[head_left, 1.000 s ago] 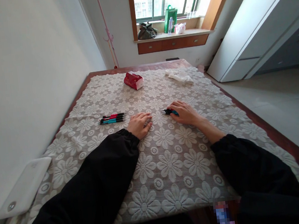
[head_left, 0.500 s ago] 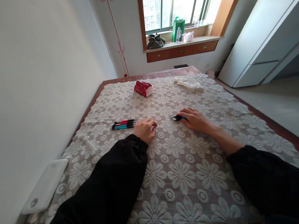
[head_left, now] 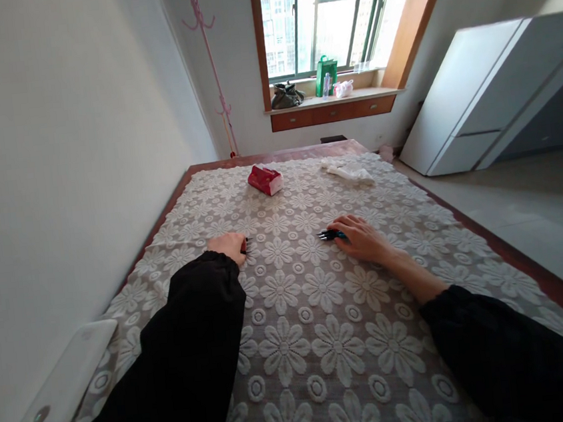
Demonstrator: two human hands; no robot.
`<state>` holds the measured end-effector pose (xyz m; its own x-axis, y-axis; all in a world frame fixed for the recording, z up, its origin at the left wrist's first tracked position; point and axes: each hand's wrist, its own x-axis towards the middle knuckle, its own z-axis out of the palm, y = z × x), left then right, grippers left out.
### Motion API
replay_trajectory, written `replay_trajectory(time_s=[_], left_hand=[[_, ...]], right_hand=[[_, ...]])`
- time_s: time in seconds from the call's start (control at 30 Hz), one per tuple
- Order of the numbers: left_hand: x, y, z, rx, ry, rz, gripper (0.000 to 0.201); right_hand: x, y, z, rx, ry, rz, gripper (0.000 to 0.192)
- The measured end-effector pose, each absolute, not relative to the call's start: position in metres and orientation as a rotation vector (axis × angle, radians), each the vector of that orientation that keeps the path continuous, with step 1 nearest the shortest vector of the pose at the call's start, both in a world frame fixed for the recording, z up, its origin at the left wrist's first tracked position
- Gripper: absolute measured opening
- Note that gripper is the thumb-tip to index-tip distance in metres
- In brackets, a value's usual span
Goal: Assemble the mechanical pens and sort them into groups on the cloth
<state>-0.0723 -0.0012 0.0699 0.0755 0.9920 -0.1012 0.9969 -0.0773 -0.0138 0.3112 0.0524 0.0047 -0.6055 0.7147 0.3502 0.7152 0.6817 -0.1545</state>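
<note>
My left hand [head_left: 227, 245] lies over a bundle of red and teal pens [head_left: 247, 245] on the lace tablecloth [head_left: 316, 301]; only the pens' dark tips stick out to the right of the fingers. My right hand [head_left: 362, 237] rests flat on a second bundle of pens [head_left: 329, 235], whose black and teal ends show at its left. Both arms wear black sleeves. Whether the fingers grip the pens or merely cover them is not visible.
A red tissue pack [head_left: 265, 180] and a crumpled white cloth [head_left: 346, 172] lie at the table's far end. A white flat device [head_left: 65, 381] sits at the near left by the wall. A white cabinet [head_left: 490, 91] stands right; a windowsill [head_left: 333, 98] holds bags.
My left hand slid left onto the pens that lay beside it, now covering most of them. My right hand stayed on its pens. The camera tilted up slightly.
</note>
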Motion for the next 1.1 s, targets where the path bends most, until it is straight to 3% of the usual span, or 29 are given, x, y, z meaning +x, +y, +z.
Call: replay_trajectory(time_s=[0.4,0.53,0.63,0.73,0.83,0.9,0.97,1.1], left_hand=[[-0.052,-0.017,0.103,2.185,2.066,-0.231,0.011],[-0.039,-0.028,0.121,2.207,1.745,0.334,0.019],[-0.023,-0.031,0.122,1.981,1.428,0.826,0.016],[-0.004,-0.030,0.105,1.648,1.178,1.067,0.033],[0.013,-0.025,0.074,1.349,1.053,1.088,0.052],[0.020,-0.023,0.053,1.223,1.037,1.076,0.058],[0.023,-0.022,0.036,1.217,1.045,1.034,0.055],[0.017,-0.021,0.020,1.753,1.303,0.920,0.025]], right_hand=[[0.308,0.049,0.008,-1.135,-2.477,-0.070,0.033],[0.302,0.039,0.020,-1.012,-2.323,-0.120,0.038],[0.290,0.027,0.030,-0.818,-2.224,0.066,0.030],[0.274,0.015,0.032,-0.673,-2.197,0.274,0.028],[0.263,0.008,0.027,-0.696,-2.218,0.339,0.033],[0.260,0.007,0.022,-0.738,-2.286,0.326,0.026],[0.260,0.006,0.020,-0.765,-2.389,0.260,0.018],[0.260,0.003,0.025,-0.859,-2.579,0.124,0.022]])
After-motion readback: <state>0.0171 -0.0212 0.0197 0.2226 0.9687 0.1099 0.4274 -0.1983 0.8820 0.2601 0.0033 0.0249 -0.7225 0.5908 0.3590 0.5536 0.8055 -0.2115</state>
